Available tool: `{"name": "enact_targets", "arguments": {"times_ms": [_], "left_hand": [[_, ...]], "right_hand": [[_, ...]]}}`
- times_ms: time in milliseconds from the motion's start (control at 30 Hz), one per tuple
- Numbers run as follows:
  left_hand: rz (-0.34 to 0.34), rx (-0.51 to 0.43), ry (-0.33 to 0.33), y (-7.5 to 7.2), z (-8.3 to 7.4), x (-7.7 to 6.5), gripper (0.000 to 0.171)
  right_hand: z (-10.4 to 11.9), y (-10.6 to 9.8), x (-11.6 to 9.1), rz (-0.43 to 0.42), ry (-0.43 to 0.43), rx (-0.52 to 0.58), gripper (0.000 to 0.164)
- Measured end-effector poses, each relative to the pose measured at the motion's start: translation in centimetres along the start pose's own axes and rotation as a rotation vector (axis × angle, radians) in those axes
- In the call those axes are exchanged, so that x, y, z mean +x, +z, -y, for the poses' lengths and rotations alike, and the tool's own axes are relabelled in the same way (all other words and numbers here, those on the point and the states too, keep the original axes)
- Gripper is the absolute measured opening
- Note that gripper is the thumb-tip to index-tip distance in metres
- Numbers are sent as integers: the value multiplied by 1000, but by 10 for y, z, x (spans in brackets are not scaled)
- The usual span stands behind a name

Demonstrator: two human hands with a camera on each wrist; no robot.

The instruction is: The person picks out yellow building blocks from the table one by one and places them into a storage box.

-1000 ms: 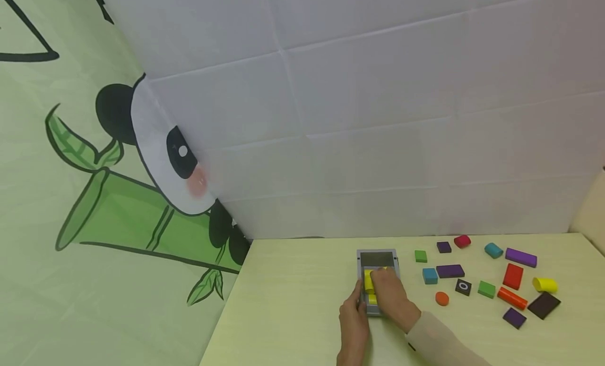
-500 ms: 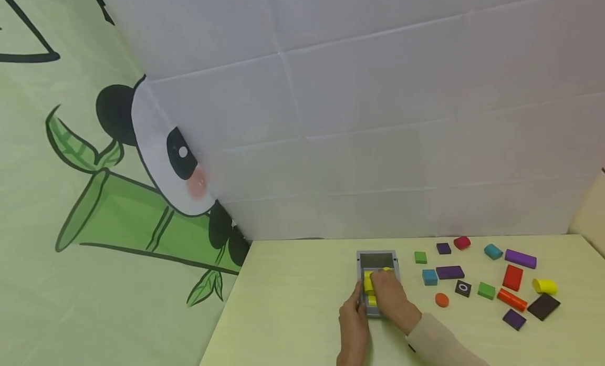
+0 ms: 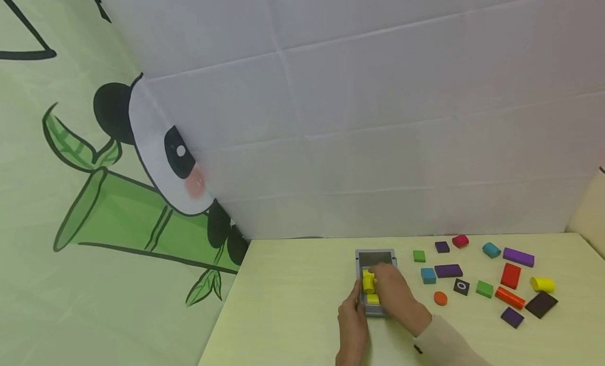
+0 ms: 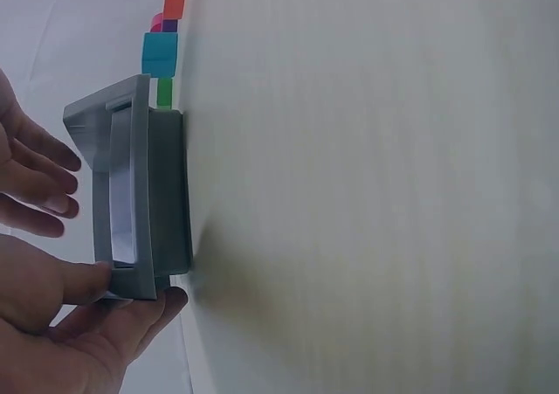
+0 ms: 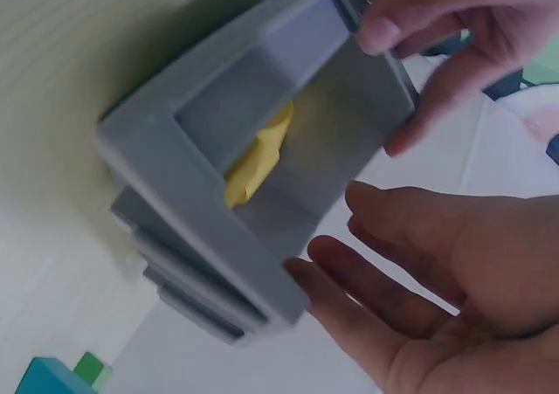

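Observation:
A grey open box (image 3: 375, 252) stands on the table, with several yellow pieces (image 3: 368, 285) inside. At its near-left side, my left hand (image 3: 352, 321) grips the rim; the left wrist view has the thumb on top and the fingers (image 4: 131, 328) along the outside. My right hand (image 3: 396, 292) is over the box's right side in the head view, hiding part of the inside. The right wrist view shows that hand (image 5: 437, 280) with spread, slightly bent fingers by the rim, holding nothing visible. Inside the box there, one yellow piece (image 5: 262, 154) shows.
Right of the box lie several coloured pieces, among them a blue cube (image 3: 428, 275), an orange disc (image 3: 440, 298), a purple bar (image 3: 518, 257), a red block (image 3: 510, 275), a yellow cylinder (image 3: 542, 284) and a dark tile (image 3: 541, 304). A white cloth (image 3: 378, 145) hangs behind the table.
My right hand has shifted slightly to the right and its fingers have loosened, uncovering more of the yellow pieces. The left hand keeps its grip on the box.

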State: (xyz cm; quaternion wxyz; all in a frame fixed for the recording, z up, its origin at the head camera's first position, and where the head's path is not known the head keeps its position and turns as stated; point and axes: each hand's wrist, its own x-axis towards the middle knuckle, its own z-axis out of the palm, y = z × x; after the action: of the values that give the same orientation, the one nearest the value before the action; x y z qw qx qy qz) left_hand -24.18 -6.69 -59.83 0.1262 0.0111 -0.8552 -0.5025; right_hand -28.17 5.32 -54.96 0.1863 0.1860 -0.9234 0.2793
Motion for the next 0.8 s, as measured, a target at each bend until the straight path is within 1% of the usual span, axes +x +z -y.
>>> {"name": "enact_targets", "arguments": {"times_ms": [67, 133, 267, 333, 400, 467, 600, 633, 800], "left_hand": [[0, 3, 0, 0, 0, 0, 55], [2, 3, 3, 0, 0, 0, 55], [7, 4, 15, 0, 1, 1, 54], [5, 7, 21, -1, 2, 1, 54], [3, 6, 28, -1, 2, 1, 54], [4, 5, 27, -1, 2, 1, 55], [17, -7, 3, -2, 2, 1, 55], [20, -9, -7, -2, 2, 1, 56], [18, -7, -7, -1, 3, 1, 56]], "right_hand": [[-1, -6, 0, -18, 3, 17, 28], [-2, -15, 0, -23, 31, 50, 29], [-7, -32, 2, 15, 140, 88, 29], [-12, -39, 2, 16, 173, 89, 30], [-18, -45, 1, 0, 178, 85, 31], [-25, -49, 0, -34, 160, 78, 32], [-38, -56, -3, -70, 144, 68, 33], [-40, -58, -4, -72, 149, 64, 33], [-51, -69, -7, -74, 188, 68, 32]]}}
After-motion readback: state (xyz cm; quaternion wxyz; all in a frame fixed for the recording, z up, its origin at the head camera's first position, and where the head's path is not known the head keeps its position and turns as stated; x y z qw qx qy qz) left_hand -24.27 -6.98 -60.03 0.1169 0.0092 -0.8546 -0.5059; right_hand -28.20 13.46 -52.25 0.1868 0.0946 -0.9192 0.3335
